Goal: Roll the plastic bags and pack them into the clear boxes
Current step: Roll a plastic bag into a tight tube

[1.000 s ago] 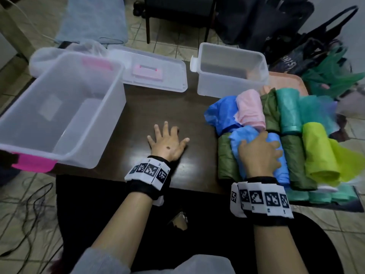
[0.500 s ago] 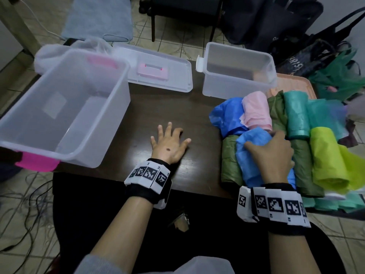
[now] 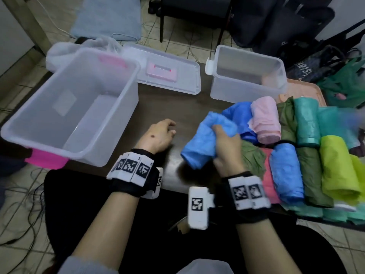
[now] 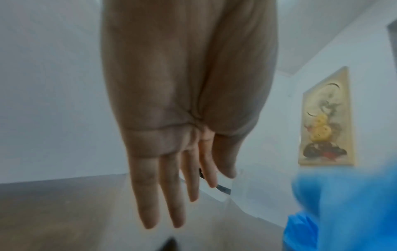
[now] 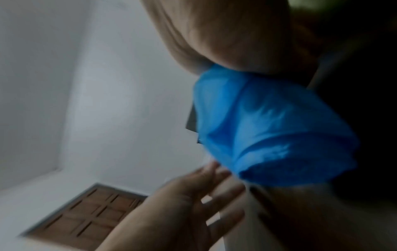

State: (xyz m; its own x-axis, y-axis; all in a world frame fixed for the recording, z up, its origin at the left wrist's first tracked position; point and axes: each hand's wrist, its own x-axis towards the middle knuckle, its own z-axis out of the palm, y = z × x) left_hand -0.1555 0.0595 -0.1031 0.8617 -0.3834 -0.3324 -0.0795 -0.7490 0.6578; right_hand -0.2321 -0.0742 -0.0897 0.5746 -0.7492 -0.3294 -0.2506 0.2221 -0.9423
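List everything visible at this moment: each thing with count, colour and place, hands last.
Large box: 1, clear with pink handles, table left, no bags inside.
Small box: 1, clear, table far right.
Lid: 1, clear with pink handle, between the boxes.
Rolled bags: about a dozen, blue, pink, green, teal, lime, red, piled at table right.
Light blue roll: 1, lifted off the pile.
Table: 1, dark brown.
Left hand: holds nothing, fingers relaxed, above the table.
Right hand: grips the light blue roll.
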